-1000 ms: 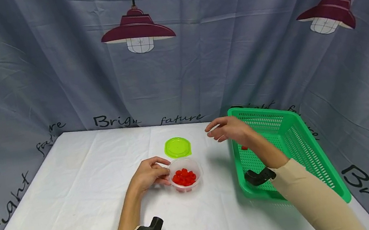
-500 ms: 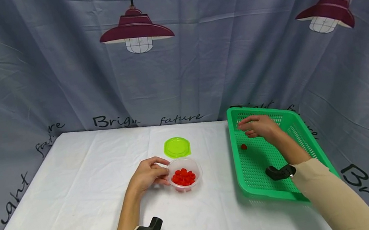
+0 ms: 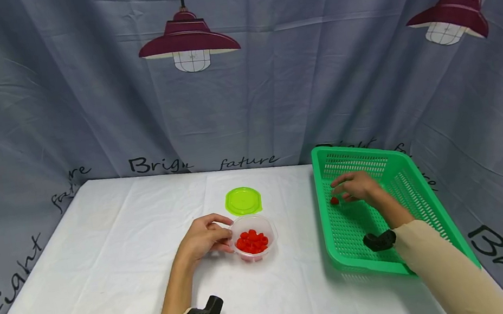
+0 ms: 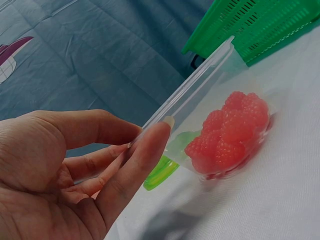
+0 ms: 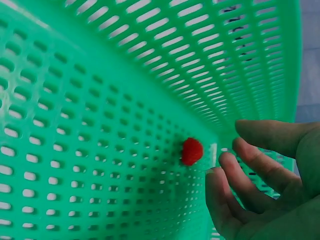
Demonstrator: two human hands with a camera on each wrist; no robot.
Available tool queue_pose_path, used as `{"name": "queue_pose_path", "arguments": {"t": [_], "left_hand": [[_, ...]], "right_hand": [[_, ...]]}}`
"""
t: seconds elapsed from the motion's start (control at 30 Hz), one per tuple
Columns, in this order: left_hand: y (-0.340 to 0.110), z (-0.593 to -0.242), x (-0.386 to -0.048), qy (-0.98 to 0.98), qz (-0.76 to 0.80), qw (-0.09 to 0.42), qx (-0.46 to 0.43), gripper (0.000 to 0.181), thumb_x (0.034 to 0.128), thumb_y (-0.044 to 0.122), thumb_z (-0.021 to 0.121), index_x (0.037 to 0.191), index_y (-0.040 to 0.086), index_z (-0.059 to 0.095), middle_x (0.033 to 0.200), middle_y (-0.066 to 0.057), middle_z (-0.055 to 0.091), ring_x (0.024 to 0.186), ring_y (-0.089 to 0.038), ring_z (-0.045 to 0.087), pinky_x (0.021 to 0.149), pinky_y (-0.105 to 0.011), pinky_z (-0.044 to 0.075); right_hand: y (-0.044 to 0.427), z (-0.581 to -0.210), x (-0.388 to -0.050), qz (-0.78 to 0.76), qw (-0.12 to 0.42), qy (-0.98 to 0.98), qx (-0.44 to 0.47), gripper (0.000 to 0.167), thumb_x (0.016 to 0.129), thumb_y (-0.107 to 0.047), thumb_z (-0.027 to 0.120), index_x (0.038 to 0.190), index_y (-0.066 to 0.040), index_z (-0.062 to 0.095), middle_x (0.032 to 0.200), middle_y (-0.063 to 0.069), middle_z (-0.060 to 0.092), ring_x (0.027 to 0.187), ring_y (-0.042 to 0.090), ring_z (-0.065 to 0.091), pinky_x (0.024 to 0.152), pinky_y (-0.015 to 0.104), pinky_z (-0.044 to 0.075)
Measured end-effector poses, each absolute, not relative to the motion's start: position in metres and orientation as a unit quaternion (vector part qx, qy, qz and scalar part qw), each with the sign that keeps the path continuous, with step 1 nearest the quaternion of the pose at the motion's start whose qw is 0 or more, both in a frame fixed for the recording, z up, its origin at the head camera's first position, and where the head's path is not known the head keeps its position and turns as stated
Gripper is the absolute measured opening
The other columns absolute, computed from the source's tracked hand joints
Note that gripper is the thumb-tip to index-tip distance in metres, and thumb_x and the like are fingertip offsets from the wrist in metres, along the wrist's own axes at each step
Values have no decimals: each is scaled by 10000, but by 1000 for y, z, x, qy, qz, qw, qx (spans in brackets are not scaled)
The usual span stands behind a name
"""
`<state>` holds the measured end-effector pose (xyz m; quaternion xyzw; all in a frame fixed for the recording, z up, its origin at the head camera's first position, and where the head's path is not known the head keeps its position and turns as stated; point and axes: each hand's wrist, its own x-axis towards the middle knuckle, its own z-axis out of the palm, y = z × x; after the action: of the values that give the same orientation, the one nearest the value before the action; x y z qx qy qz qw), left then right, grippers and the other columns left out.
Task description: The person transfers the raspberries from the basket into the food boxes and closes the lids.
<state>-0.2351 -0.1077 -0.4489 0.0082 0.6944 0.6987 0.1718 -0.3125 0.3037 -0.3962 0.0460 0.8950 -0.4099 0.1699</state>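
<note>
My left hand [image 3: 201, 237] pinches the rim of a clear plastic tub [image 3: 266, 225] between thumb and fingers, as the left wrist view shows. Several red raspberries [image 4: 231, 131] lie in the bottom of the tub, which stands on the white cloth. Over at the right, my right hand [image 3: 357, 187] is inside the green plastic basket [image 3: 353, 253], its fingers loosely bent and apart. A single raspberry [image 5: 191, 151] sits on the basket floor just off the fingertips. In the right wrist view a gap shows between the hand and this raspberry.
A lime-green lid [image 3: 242, 201] lies flat right behind the tub. The basket has raised slotted walls. A grey curtain [image 3: 266, 94] printed with lamps hangs behind the table [image 3: 79, 283].
My right hand has gone from left of the basket to over it, then down toward the single raspberry inside. The left hand and the tub have stayed in place.
</note>
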Motion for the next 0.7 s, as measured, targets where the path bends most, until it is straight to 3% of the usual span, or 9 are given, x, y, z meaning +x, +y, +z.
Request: {"name": "queue_pose_path", "arguments": {"t": [0.13,0.27,0.5,0.7], "left_hand": [[-107,-450,-236,692,701,172,8,338,895,-8,682,1217,-84,611,757,-88,621,566,-165,679,635,-291,634],[-107,-450,-236,690,703,172,8,345,892,-9,686,1220,-87,611,777,-92,615,563,-166,680,631,-291,634],[-109,-449,-235,692,700,174,10,347,898,2,683,1226,-80,607,771,-88,615,559,-171,686,650,-289,634],[-109,-449,-235,693,700,173,14,353,898,6,682,1231,-82,606,771,-84,618,561,-170,690,654,-289,634]], "right_hand": [[304,-402,-314,-409,178,894,54,423,987,-139,621,1364,50,585,1449,301,480,1008,344,640,839,405,581],[305,-407,-315,-411,181,891,62,417,975,-116,632,1348,64,589,1334,255,569,856,239,605,771,377,558],[307,-414,-318,-397,189,896,59,419,953,-131,675,1328,43,613,1169,182,697,929,258,642,826,382,592],[309,-418,-317,-390,186,900,58,391,945,-109,674,1301,47,631,1251,187,638,927,245,616,813,372,593]]}}
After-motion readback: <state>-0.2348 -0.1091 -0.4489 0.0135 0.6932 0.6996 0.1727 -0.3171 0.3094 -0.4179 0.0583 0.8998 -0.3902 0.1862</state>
